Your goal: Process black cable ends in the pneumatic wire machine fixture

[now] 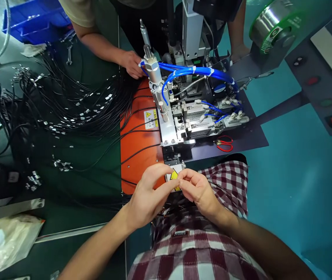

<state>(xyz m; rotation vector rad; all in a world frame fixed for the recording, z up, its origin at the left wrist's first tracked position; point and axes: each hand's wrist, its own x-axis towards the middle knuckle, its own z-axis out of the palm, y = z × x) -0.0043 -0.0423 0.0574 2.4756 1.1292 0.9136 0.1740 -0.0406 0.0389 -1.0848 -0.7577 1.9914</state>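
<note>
Dark green table (75, 217) takes up much of the left side, while teal floor (294, 186) runs wide along the outer side of the right arm. Black cables (122, 97) spread over the table in a thick fan. Beside them stands a metal machine (201, 128), on a dark base plate (250, 142) whose edge shows against the floor. An orange board (142, 165) fits between cables and machine; several cables cross it to the machine's left edge, ahead of the hands.

Another person (101, 42) is cut off by the top of the view, one hand (132, 64) partly behind the machine. The label on a spool of wire (271, 23) is too blurred to read.

Both wrists bend inward, bringing the left hand (151, 194) and right hand (197, 190) together just past the board's near corner. The left forefinger arches above its thumb, whose tip meets the right hand's bunched thumb and fingertips. Red-handled snips (219, 142) lie on the base plate, apart from the hands. Whether the fingertips pinch anything small, I cannot tell.
</note>
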